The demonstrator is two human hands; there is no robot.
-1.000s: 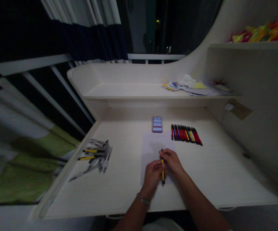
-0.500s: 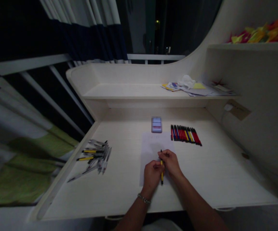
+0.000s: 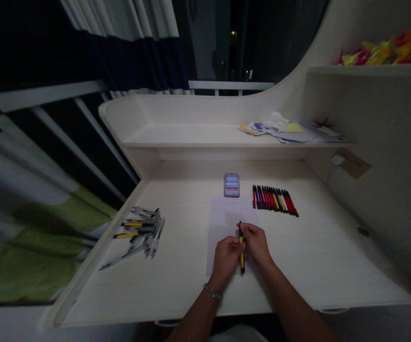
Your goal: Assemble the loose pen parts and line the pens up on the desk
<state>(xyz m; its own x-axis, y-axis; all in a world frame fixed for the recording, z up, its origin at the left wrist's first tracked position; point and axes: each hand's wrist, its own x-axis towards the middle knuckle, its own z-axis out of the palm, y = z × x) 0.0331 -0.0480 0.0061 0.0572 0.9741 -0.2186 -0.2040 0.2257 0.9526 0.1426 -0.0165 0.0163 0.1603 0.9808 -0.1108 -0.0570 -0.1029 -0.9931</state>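
Between my two hands is a yellow pen (image 3: pixel 242 262) with black ends, its dark tip pointing away from me. My left hand (image 3: pixel 227 256), with a beaded bracelet at the wrist, is closed around the pen's middle. The fingers of my right hand (image 3: pixel 255 241) pinch its upper, black end. Both hands are over the lower right part of a white sheet of paper (image 3: pixel 219 223) lying on the desk. Faint marks show near the top of the sheet, too small to read.
A phone (image 3: pixel 231 185) lies just beyond the paper. Right of it, a neat row of coloured pens (image 3: pixel 274 199) with black caps. At left is a loose pile of pens (image 3: pixel 148 232), mostly clear, some yellow. Papers (image 3: pixel 291 130) lie on the raised shelf (image 3: pixel 191 135).
Both hands and the yellow pen have shifted very slightly to the right. The grip on the pen looks nearly the same; everything else on the desk stays put.
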